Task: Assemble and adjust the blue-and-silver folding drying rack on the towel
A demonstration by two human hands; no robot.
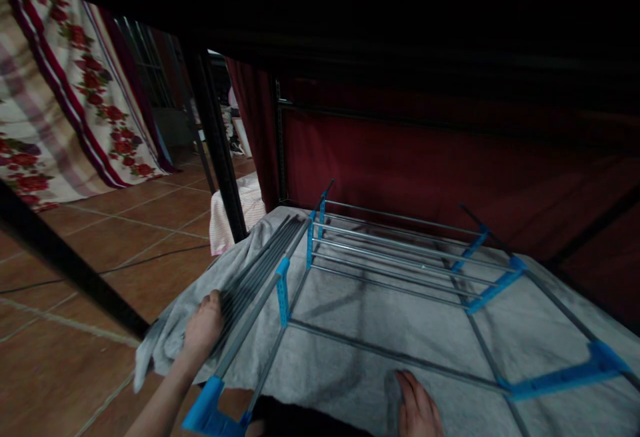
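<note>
A partly assembled rack (385, 344) of grey metal tubes and blue plastic brackets (283, 290) lies on a grey blanket (345, 304). Several thin rods cross its far part between the brackets. Along its left side, a bundle of loose grey metal rods (260, 270) rests on the blanket. My left hand (204, 324) is at the near end of this bundle, its fingers curled over the outer rods; the fingertips are partly hidden. Near the bottom edge, my right hand (417, 407) lies with its fingers stretched out by the blanket, below the rack's near crossbar, holding nothing.
Dark metal posts (215, 144) frame the space, with a dark surface overhead. A dark red curtain (425, 170) hangs behind, a floral cloth (85, 84) at left. A striped cloth (240, 210) stands beyond the post. A cable (125, 266) crosses the tiled floor (65, 317).
</note>
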